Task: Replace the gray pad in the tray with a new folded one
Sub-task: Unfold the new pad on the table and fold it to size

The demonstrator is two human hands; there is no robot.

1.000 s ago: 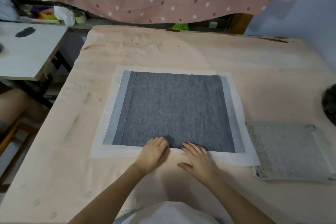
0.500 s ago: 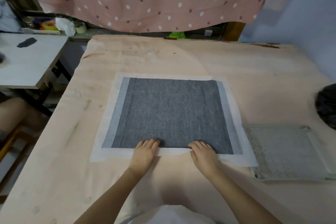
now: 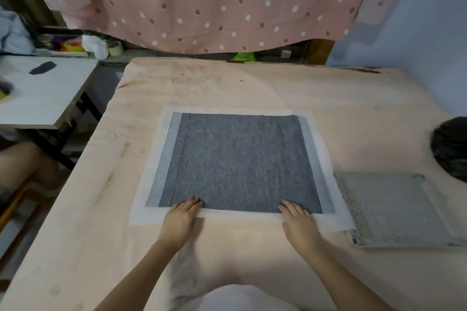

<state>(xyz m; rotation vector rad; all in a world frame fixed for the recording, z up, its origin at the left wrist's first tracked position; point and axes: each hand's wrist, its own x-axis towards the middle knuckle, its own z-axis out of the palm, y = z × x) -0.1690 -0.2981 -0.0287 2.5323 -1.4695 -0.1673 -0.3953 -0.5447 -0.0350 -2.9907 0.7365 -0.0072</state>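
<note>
Two hands: both flat on the near edge of the pad, palms down, well apart from each other.
Left hand (image 3: 180, 217): fingers straight and together, tips on the gray area near the pad's near-left part; pressing, not pinching.
Right hand (image 3: 298, 219): fingers straight, slightly spread, tips on the gray area near the near-right part; pressing, not pinching.
Pad: square gray absorbent pad with a white border (image 3: 240, 161), fully unfolded, lying flat in the middle of the peach cloth-covered table (image 3: 353, 108). Not in the tray.
Tray: pale gray-green perforated plastic tray (image 3: 394, 209), on the table just right of the pad; the pad's near-right white corner overlaps the tray's left edge.
Right edge: black crumpled bag (image 3: 449, 149), partly cut off, beyond the tray.
Background: pink dotted curtain (image 3: 214, 2) hanging behind the table; white side table (image 3: 43, 93) to the left.
</note>
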